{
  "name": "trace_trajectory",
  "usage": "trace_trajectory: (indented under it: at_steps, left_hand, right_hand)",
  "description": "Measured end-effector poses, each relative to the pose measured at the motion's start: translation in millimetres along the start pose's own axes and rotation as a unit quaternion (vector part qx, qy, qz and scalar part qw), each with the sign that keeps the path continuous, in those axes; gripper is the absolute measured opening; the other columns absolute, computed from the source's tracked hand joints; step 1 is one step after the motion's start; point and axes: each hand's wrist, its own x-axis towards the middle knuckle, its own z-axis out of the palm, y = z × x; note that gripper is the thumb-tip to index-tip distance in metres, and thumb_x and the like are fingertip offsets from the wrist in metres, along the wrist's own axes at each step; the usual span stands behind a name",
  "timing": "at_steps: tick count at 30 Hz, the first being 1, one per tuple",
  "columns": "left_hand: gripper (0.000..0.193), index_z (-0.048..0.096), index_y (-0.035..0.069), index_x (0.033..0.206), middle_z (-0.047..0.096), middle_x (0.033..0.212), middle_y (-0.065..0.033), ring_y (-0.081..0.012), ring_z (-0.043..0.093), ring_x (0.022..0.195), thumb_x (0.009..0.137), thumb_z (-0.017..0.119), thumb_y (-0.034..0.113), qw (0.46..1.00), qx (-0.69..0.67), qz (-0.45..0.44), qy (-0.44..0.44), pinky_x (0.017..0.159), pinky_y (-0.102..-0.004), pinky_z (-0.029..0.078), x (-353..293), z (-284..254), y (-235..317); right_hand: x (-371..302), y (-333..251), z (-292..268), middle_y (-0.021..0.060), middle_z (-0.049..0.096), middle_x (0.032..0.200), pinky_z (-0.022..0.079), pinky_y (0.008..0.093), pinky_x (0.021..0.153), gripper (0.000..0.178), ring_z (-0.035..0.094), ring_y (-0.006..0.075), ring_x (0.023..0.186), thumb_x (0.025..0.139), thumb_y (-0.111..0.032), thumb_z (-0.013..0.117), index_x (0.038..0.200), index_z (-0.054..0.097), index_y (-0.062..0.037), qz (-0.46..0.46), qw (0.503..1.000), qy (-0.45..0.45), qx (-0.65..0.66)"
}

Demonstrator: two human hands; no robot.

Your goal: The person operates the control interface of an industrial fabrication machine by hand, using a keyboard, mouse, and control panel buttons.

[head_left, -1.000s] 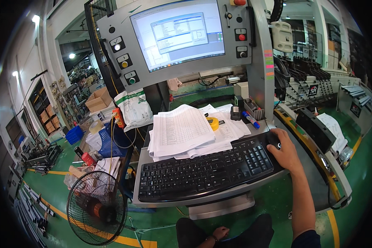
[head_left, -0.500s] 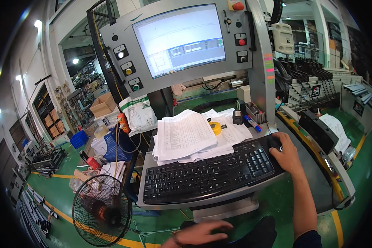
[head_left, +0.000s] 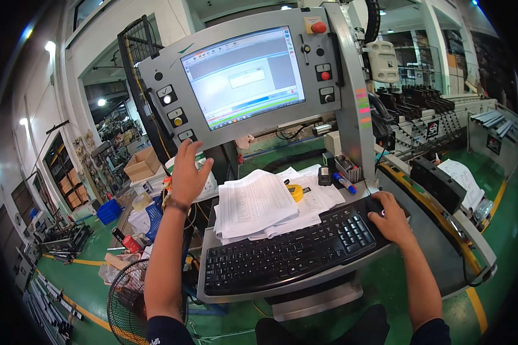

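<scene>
The left hand is raised with fingers spread loosely, holding nothing, just under the control panel's lower buttons. The right hand lies cupped over a mouse beside the black keyboard, with stacked papers between the hands.

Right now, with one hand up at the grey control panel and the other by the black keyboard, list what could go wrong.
1. The left hand reaches the lowest round button on the grey control panel; the yellow button sits just above, so a wrong press seems possible.
2. The loose white paper stack overlaps the black keyboard and might slide onto the keys.
3. The right hand covers a mouse at the shelf edge; it could slip off.
</scene>
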Motion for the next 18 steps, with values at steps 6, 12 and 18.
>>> trace_trajectory:
  at_steps: [6,12,18]
  left_hand:
    - [0.078,0.057,0.011,0.166,0.035,0.184,-0.0353,-0.0526,0.042,0.167,0.099,0.088,0.034,0.993,0.070,-0.096,-0.017,0.134,-0.0564,0.043,49,55,-61]
    - [0.085,0.054,0.013,0.170,0.025,0.189,-0.0352,-0.0528,0.038,0.170,0.098,0.089,0.038,0.986,0.077,-0.140,-0.036,0.134,-0.0568,0.043,52,83,-85]
    - [0.083,0.056,0.010,0.169,0.017,0.192,-0.0339,-0.0538,0.039,0.170,0.097,0.090,0.036,0.987,0.081,-0.131,-0.041,0.132,-0.0568,0.046,35,97,-96]
  right_hand:
    - [1,3,1,0.0218,0.062,0.159,0.052,0.0509,0.122,0.059,0.065,0.0458,0.143,0.094,-0.024,0.078,0.148,0.070,-0.0021,-0.005,1.000,0.002,-0.002]
    - [1,4,1,0.0207,0.062,0.160,0.052,0.0506,0.122,0.058,0.066,0.0447,0.144,0.093,-0.024,0.077,0.147,0.072,-0.0034,0.002,1.000,0.003,-0.010]
    - [0,3,1,0.0203,0.062,0.161,0.053,0.0509,0.122,0.055,0.066,0.0452,0.144,0.093,-0.024,0.076,0.146,0.073,-0.0065,0.009,1.000,0.001,-0.005]
